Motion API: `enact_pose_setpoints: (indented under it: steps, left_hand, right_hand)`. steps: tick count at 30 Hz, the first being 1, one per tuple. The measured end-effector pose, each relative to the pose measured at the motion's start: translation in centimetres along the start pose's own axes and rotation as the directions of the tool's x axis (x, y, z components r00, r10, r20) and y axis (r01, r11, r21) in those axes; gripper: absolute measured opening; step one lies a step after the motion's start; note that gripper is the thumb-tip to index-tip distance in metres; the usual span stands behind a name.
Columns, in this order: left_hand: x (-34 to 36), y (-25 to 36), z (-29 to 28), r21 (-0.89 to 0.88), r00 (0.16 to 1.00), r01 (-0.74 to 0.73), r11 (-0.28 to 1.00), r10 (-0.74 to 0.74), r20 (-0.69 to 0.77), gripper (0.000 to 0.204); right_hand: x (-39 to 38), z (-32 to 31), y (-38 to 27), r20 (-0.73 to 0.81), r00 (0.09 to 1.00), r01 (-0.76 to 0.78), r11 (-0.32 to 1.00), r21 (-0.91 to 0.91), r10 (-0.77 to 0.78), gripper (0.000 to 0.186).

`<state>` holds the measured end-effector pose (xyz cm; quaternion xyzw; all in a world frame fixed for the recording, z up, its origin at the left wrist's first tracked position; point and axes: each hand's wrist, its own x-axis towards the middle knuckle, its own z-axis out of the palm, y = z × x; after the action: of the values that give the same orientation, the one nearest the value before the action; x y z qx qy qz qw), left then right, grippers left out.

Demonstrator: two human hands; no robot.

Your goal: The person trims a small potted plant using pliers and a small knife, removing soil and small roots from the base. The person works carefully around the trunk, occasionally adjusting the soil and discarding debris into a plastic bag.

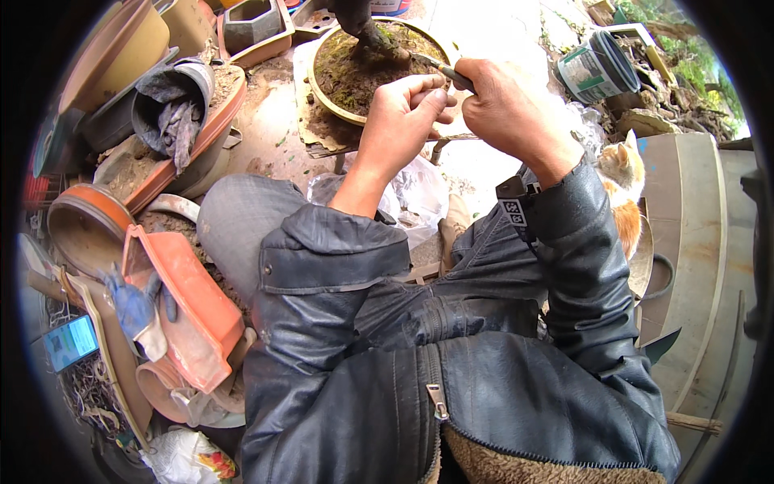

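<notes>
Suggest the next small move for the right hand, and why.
Probably a short, light stroke of the tool: the right hand grips its handle, and its tip appears to reach the foot of the trunk.

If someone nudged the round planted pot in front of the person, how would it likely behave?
The round pot is probably heavy, as soil fills its mouth. Its broad shape suggests it may resist tipping, though its base is hidden. The bare soil beside the green moss looks crumbly, so a hard knock might spill some.
</notes>
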<state>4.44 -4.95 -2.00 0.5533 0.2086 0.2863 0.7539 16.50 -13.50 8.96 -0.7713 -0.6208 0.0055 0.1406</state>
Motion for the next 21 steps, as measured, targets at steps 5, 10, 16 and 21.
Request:
enact_pose_setpoints:
  steps: [5,10,16,21]
  left_hand:
    - [0.2,-0.1,-0.1,0.022,0.998,-0.050,0.999,0.050,-0.025,0.032]
    - [0.0,0.1,-0.2,0.018,0.999,-0.034,0.999,0.035,-0.036,0.034]
    - [0.0,0.2,-0.4,0.048,0.998,-0.037,0.998,0.040,-0.057,0.038]
    - [-0.2,0.2,-0.3,0.091,0.998,-0.031,0.995,0.036,-0.057,0.038]
  right_hand:
    - [0.6,-0.1,0.9,-0.001,1.000,0.024,1.000,0.008,-0.024,0.012]
    - [0.5,0.6,1.5,-0.023,0.999,-0.039,0.997,-0.067,0.037,0.010]
    - [-3.0,1.2,1.6,0.012,0.970,-0.244,0.961,0.132,0.244,0.019]
    - [-6.0,2.8,1.3,0.127,0.896,-0.425,0.740,0.521,0.425,0.026]
